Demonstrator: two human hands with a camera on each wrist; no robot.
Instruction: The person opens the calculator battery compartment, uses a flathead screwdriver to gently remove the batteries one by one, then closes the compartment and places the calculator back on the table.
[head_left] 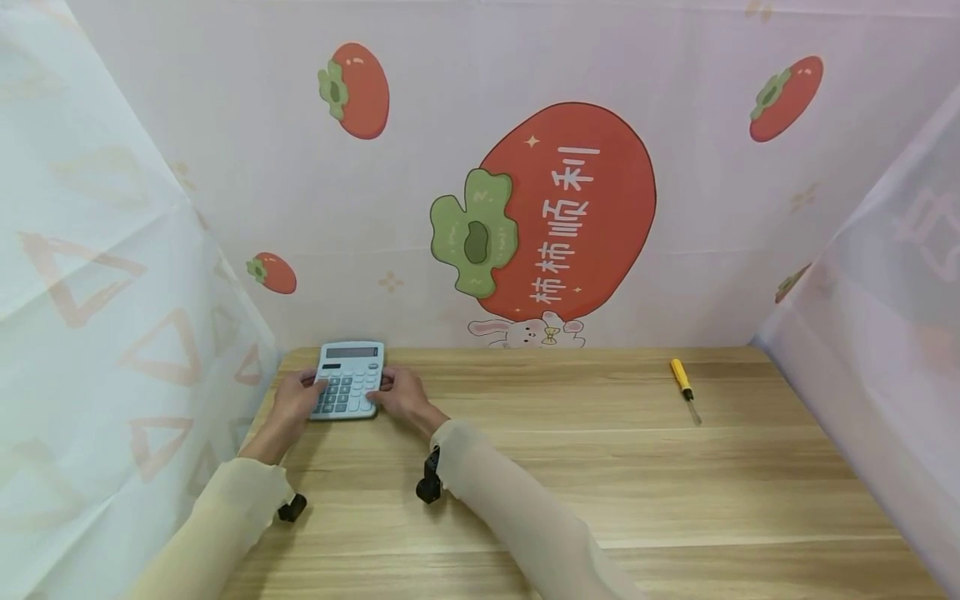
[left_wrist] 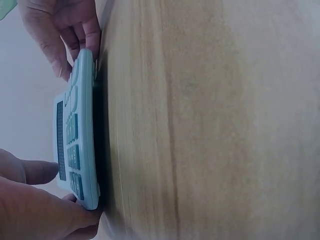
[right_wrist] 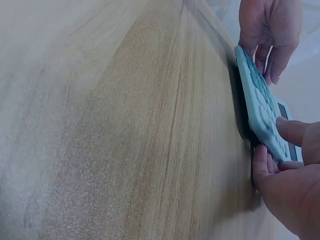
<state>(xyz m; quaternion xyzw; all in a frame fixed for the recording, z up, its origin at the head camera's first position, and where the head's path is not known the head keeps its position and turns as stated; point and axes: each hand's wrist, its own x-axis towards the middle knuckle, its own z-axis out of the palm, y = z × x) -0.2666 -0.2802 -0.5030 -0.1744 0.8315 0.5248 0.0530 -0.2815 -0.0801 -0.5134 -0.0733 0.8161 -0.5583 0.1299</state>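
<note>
A pale blue calculator [head_left: 351,379] with grey keys and a dark display is at the far left corner of the wooden table, its display end toward the back wall. My left hand [head_left: 294,398] grips its left edge, thumb over the keys. On the opposite edge, my right hand [head_left: 405,393] pinches it with the thumb on top and fingers curled below. In the right wrist view, fingers of the right hand [right_wrist: 295,175] reach under the calculator [right_wrist: 260,105], and a dark shadow lies beneath it. The left wrist view shows the calculator [left_wrist: 82,135] from its side, close over the tabletop.
A screwdriver [head_left: 681,377] with a yellow handle lies at the back right of the wooden table [head_left: 570,467]. Behind the table rises a cloth wall [head_left: 405,208] printed with persimmons, and white cloth sheets hang along both sides.
</note>
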